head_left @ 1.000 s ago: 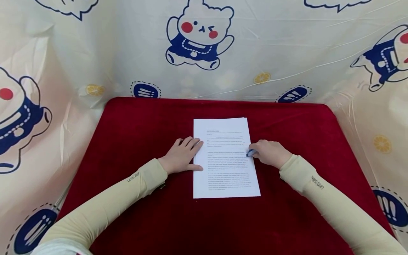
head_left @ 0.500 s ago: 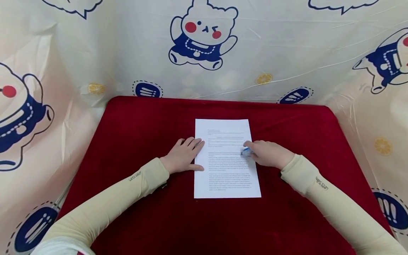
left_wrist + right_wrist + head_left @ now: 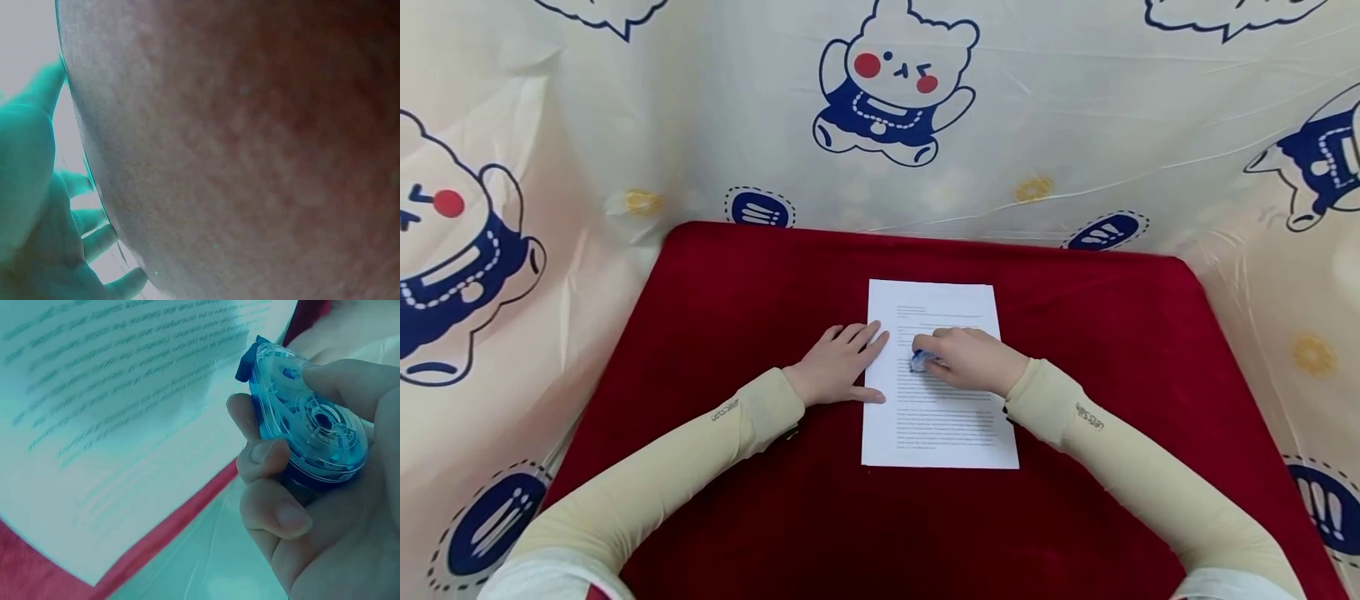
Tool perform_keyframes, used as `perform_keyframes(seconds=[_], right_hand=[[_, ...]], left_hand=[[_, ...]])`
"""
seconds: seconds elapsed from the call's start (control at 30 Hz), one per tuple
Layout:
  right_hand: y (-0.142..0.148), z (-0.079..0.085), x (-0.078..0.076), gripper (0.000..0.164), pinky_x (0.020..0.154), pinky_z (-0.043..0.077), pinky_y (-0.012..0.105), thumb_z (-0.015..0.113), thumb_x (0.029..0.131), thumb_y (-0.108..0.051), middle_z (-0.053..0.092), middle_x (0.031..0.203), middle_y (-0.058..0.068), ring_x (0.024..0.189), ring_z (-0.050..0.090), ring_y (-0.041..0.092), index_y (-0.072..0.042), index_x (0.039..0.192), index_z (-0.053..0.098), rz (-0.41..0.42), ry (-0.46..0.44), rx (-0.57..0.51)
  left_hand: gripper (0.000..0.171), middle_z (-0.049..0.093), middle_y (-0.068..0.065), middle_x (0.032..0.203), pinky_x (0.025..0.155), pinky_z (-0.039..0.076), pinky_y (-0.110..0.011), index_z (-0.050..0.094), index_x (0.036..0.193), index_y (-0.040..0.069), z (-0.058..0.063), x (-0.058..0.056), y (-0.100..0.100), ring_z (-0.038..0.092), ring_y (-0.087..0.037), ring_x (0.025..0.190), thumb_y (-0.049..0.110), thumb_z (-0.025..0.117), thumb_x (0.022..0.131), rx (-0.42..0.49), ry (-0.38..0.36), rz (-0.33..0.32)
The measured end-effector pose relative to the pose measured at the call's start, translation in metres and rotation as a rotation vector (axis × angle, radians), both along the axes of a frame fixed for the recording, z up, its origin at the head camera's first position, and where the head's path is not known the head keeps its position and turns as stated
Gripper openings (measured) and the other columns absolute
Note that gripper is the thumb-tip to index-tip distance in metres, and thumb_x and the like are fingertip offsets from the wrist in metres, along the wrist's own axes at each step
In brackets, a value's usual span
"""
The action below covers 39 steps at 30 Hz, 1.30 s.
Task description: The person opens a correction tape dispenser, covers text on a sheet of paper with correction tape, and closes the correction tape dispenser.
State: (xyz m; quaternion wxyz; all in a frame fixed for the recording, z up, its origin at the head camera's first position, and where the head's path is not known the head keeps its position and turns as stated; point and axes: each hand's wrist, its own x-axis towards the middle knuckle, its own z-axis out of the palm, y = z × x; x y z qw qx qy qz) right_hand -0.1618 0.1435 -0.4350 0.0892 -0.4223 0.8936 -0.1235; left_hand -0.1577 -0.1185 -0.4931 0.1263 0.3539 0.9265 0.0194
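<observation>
Printed sheets of paper (image 3: 936,454) lie on the red-covered table. My left hand (image 3: 838,365) rests on the left edge of the paper with its fingers spread. In the left wrist view that hand (image 3: 44,206) shows at the left side, and a blurred brownish surface covers most of the picture. My right hand (image 3: 976,360) holds a blue, see-through correction tape (image 3: 919,361) over the middle of the text. In the right wrist view the thumb and curled fingers grip the correction tape (image 3: 312,419), its blue tip pointing toward the page. Whether the tip touches the paper cannot be told.
The red cloth (image 3: 760,283) spreads around the paper on all sides. A pale curtain (image 3: 737,100) with cartoon bears stands behind and beside the table.
My right hand has moved left with the correction tape, from the paper's right edge to the middle of the text. The left hand stays on the paper. The head view has shifted slightly.
</observation>
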Motion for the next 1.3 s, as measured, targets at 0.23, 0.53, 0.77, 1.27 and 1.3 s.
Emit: perform_keyframes(seconds=[0.23,0.53,0.77,1.27,1.3], right_hand=[[-0.007,-0.005,0.001,0.015,0.066,0.051,0.025,0.075,0.097,-0.014,0.065,0.080,0.000,0.065,0.056,0.008,-0.011,0.107,0.064,0.011,-0.012,-0.044],[-0.014,-0.008,0.004,0.014,0.067,0.055,0.027,0.074,0.098,-0.013,0.070,0.081,0.002,0.067,0.063,0.010,-0.012,0.106,0.063,-0.002,-0.006,0.018],[-0.022,-0.008,0.010,0.014,0.069,0.060,0.033,0.077,0.095,-0.010,0.074,0.086,0.007,0.074,0.073,0.020,-0.010,0.107,0.069,0.048,0.094,0.075],[-0.019,-0.006,0.011,0.013,0.070,0.060,0.033,0.076,0.095,-0.010,0.075,0.088,0.007,0.075,0.074,0.020,-0.010,0.107,0.071,0.017,0.108,0.102],[-0.018,-0.006,0.011,0.013,0.070,0.060,0.033,0.076,0.096,-0.009,0.075,0.088,0.007,0.075,0.074,0.019,-0.010,0.107,0.071,0.013,0.102,0.102]], left_hand=[[0.104,0.024,-0.016,0.171,0.120,0.027,-0.060,0.026,0.166,0.009,-0.002,-0.002,0.006,0.028,-0.035,0.154,0.074,0.059,0.092,-0.017,0.018,-0.019],[0.104,0.027,-0.017,0.170,0.118,0.030,-0.059,0.029,0.165,0.007,0.006,0.001,0.009,0.030,-0.036,0.152,0.074,0.060,0.092,-0.042,0.025,-0.014],[0.110,0.022,-0.017,0.171,0.120,0.027,-0.061,0.024,0.166,0.007,0.003,0.005,0.010,0.027,-0.035,0.155,0.081,0.054,0.090,-0.084,0.015,0.007],[0.110,0.022,-0.016,0.172,0.119,0.029,-0.060,0.025,0.166,0.007,0.009,0.007,0.012,0.027,-0.034,0.155,0.080,0.055,0.090,-0.111,0.020,0.031],[0.110,0.022,-0.016,0.172,0.119,0.028,-0.061,0.024,0.166,0.006,0.009,0.007,0.011,0.027,-0.034,0.155,0.080,0.055,0.090,-0.111,0.015,0.033]])
